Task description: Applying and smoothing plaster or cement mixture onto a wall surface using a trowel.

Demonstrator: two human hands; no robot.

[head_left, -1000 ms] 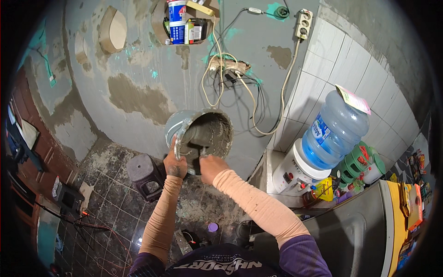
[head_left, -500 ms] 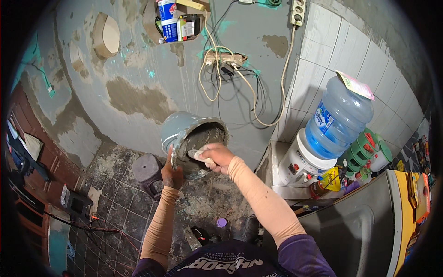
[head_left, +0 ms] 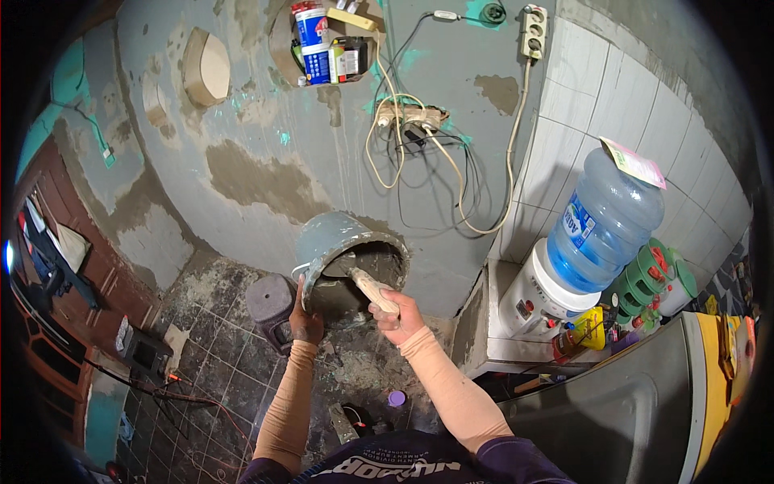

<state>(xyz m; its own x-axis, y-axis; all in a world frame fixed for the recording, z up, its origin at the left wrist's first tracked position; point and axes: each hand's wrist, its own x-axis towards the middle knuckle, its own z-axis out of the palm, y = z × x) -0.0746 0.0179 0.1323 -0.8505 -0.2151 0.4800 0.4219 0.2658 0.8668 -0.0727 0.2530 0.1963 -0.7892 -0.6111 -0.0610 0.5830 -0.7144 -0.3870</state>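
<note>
A grey bucket point(head_left: 326, 230), crusted with plaster, is tipped on its side with its mouth toward me against the patched grey wall. Grey mortar point(head_left: 363, 302) coats its inside. My left hand point(head_left: 308, 315) grips the bucket's left rim from below. My right hand point(head_left: 397, 319), at the lower right of the mouth, is closed on the pale wooden handle point(head_left: 372, 292) of a trowel, whose head reaches into the bucket and is partly hidden. Both forearms wear peach sleeves.
A stool point(head_left: 268, 298) stands left of the bucket on the stained tiled floor point(head_left: 210, 347). A water dispenser point(head_left: 528, 310) with a jug point(head_left: 605, 226) stands right on a ledge, beside a fridge point(head_left: 605, 419). Cords point(head_left: 451, 173) hang on the wall. A purple lid point(head_left: 396, 398) lies below.
My right hand has moved right and down, and the trowel's handle now shows outside the bucket's mouth. The bucket's mouth appears a little lower in the view than a second ago.
</note>
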